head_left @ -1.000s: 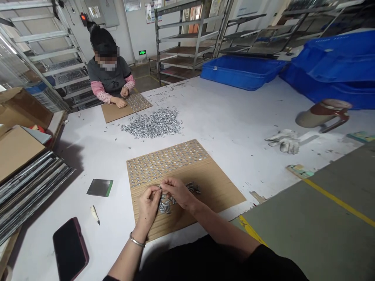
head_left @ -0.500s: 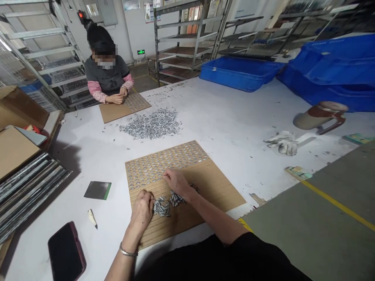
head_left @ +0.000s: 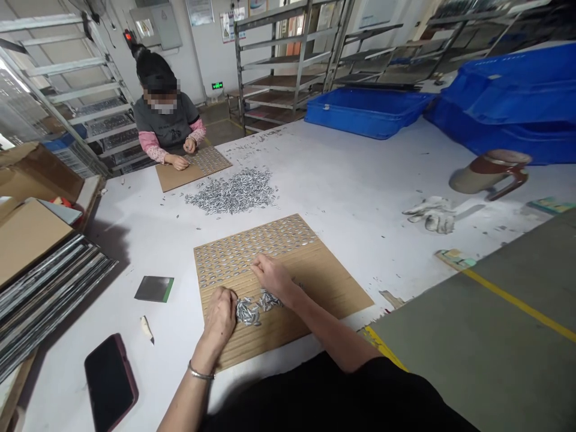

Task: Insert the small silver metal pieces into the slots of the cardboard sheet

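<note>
A brown cardboard sheet (head_left: pixel 333 282) lies before me, its far part covered with rows of small silver leaf-shaped pieces (head_left: pixel 252 247). My right hand (head_left: pixel 272 277) is closed in a pinch at the near edge of those rows; whatever sits between its fingertips is too small to make out. At the left part of the sheet rests my left hand (head_left: pixel 220 315), fingers curled beside a small heap of loose silver pieces (head_left: pixel 248 313). Its fingertips are mostly hidden, so what they hold does not show. More loose pieces (head_left: pixel 270 300) lie partly under my right hand.
Across the white table (head_left: pixel 342 174), a person (head_left: pixel 166 129) works at another cardboard sheet (head_left: pixel 177 178) near a large pile of silver pieces (head_left: pixel 234 191). Left are a phone (head_left: pixel 110 381), a knife (head_left: pixel 146 330) and a dark plate (head_left: pixel 153 288). Right are gloves (head_left: pixel 432 215), a mug (head_left: pixel 488 174) and blue crates (head_left: pixel 364 114).
My hands came together over the heap, then parted. My right hand moved to the edge of the rows and stays there; my left went down beside the heap. The other person's hands have separated.
</note>
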Available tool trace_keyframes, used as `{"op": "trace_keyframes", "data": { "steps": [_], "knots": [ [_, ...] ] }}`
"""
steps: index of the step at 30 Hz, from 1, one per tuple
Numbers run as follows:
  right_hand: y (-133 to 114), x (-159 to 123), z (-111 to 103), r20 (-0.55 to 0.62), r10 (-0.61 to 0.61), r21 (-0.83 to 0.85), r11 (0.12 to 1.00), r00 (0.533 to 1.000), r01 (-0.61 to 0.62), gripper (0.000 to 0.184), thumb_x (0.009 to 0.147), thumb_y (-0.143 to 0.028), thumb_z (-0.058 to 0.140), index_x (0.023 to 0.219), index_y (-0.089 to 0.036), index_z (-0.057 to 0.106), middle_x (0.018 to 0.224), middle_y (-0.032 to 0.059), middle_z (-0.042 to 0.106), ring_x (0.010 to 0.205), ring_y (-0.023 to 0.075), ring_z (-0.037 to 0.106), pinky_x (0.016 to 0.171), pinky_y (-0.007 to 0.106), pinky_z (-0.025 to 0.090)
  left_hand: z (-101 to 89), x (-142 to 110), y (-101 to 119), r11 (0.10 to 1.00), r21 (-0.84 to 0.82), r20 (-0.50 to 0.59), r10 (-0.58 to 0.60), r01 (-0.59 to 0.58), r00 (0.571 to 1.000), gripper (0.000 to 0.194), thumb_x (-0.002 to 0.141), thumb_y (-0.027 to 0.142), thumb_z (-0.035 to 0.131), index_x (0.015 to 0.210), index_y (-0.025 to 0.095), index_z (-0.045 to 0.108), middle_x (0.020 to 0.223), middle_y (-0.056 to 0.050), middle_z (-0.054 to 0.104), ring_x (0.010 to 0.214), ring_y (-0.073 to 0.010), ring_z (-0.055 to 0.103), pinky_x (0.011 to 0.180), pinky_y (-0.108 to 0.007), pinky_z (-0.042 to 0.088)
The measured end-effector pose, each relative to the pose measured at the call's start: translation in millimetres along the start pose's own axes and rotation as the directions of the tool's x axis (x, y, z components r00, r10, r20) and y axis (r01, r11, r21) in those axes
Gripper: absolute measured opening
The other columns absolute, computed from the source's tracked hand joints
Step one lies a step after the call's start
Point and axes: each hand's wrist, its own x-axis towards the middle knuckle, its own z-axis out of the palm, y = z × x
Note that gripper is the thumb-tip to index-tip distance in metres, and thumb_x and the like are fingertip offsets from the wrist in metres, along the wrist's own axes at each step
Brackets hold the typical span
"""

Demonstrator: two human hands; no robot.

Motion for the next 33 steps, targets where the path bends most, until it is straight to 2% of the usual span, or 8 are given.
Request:
{"op": "trace_keyframes", "data": {
  "steps": [3, 6, 12, 14, 20, 23, 27, 33],
  "knots": [
    [-4.1, -21.2, -4.1, 0.034, -0.087, 0.290, 0.954, 0.996, 0.074, 0.012, 0.091, -0.023, 0.054, 0.084, -0.019, 0.063, 0.073, 0.0009, 0.067, 0.069, 0.0149, 0.060, 0.067, 0.024, 0.042, -5.2, 0.6, 12.0, 0.989, -0.131, -0.052, -0.072, 0.065, 0.996, 0.013, 0.094, 0.024, 0.046, 0.084, 0.022, 0.055, 0.084, -0.006, 0.063, 0.082, -0.0214, 0.061, 0.080, -0.037, 0.049],
    [-15.0, -42.0, -4.7, 0.077, -0.161, 0.584, 0.807, 0.984, 0.086, 0.015, 0.089, -0.029, 0.055, 0.079, -0.019, 0.062, 0.071, -0.0008, 0.065, 0.067, 0.0133, 0.059, 0.064, 0.023, 0.045, -1.5, 5.6, 25.9, 0.937, -0.324, -0.054, -0.158, 0.133, 0.986, 0.013, 0.093, 0.031, 0.053, 0.084, 0.021, 0.056, 0.076, -0.002, 0.062, 0.072, -0.0177, 0.059, 0.072, -0.032, 0.048],
    [-19.9, -56.6, 2.6, 0.128, 0.047, 0.809, 0.573, 0.991, -0.131, 0.021, 0.086, -0.038, 0.057, 0.084, -0.019, 0.063, 0.071, 0.0001, 0.067, 0.062, 0.0139, 0.062, 0.055, 0.023, 0.048, 28.6, 17.3, 40.7, 0.610, -0.769, 0.015, -0.287, 0.194, 0.958, 0.028, 0.085, 0.047, 0.067, 0.086, 0.019, 0.061, 0.068, 0.001, 0.061, 0.060, -0.0126, 0.058, 0.061, -0.025, 0.048],
    [-10.7, -49.1, 3.6, 0.084, 0.094, 0.787, 0.604, 0.992, -0.123, 0.019, 0.083, -0.038, 0.059, 0.082, -0.019, 0.063, 0.067, -0.0007, 0.065, 0.059, 0.0138, 0.061, 0.054, 0.023, 0.050, 31.2, 17.5, 38.9, 0.622, -0.757, 0.022, -0.279, 0.198, 0.960, 0.028, 0.086, 0.045, 0.067, 0.094, 0.019, 0.064, 0.074, -0.001, 0.065, 0.064, -0.0134, 0.060, 0.064, -0.026, 0.049],
    [19.4, -4.5, 4.8, 0.108, 0.233, 0.683, 0.689, 0.966, -0.243, 0.009, 0.079, -0.025, 0.057, 0.085, -0.019, 0.060, 0.065, -0.0012, 0.066, 0.056, 0.0156, 0.063, 0.057, 0.027, 0.055, 6.3, 11.5, 18.2, 0.945, -0.313, -0.128, -0.144, 0.098, 0.981, 0.016, 0.090, 0.033, 0.059, 0.086, 0.021, 0.068, 0.087, -0.006, 0.070, 0.084, -0.0206, 0.065, 0.081, -0.035, 0.051],
    [24.1, 9.0, 8.7, 0.115, 0.219, 0.545, 0.802, 0.969, -0.246, 0.010, 0.082, -0.018, 0.052, 0.085, -0.018, 0.062, 0.065, -0.0001, 0.069, 0.058, 0.0153, 0.065, 0.058, 0.024, 0.053, -2.8, 7.0, 7.2, 0.976, -0.202, -0.110, -0.103, 0.079, 0.989, 0.016, 0.092, 0.031, 0.054, 0.086, 0.021, 0.065, 0.087, -0.006, 0.070, 0.084, -0.0216, 0.065, 0.081, -0.036, 0.052],
    [22.0, 12.9, 11.6, -0.026, 0.107, 0.223, 0.970, 0.994, -0.099, 0.015, 0.085, -0.016, 0.052, 0.085, -0.017, 0.066, 0.075, 0.0043, 0.073, 0.069, 0.0166, 0.066, 0.068, 0.024, 0.049, -2.9, 3.2, -1.3, 0.986, -0.156, -0.107, -0.069, 0.052, 0.992, 0.017, 0.093, 0.030, 0.052, 0.086, 0.021, 0.064, 0.086, -0.006, 0.070, 0.083, -0.0214, 0.066, 0.081, -0.036, 0.053],
    [10.1, 14.5, 4.3, 0.022, 0.164, -0.109, 0.981, 0.986, -0.161, 0.018, 0.091, -0.016, 0.052, 0.095, -0.015, 0.069, 0.095, 0.0115, 0.075, 0.090, 0.0215, 0.069, 0.077, 0.025, 0.044, -2.5, 1.9, -6.4, 0.991, -0.133, -0.101, -0.034, 0.020, 0.994, 0.018, 0.094, 0.030, 0.051, 0.087, 0.021, 0.064, 0.088, -0.006, 0.070, 0.084, -0.0211, 0.066, 0.081, -0.036, 0.053]
  ]
}}
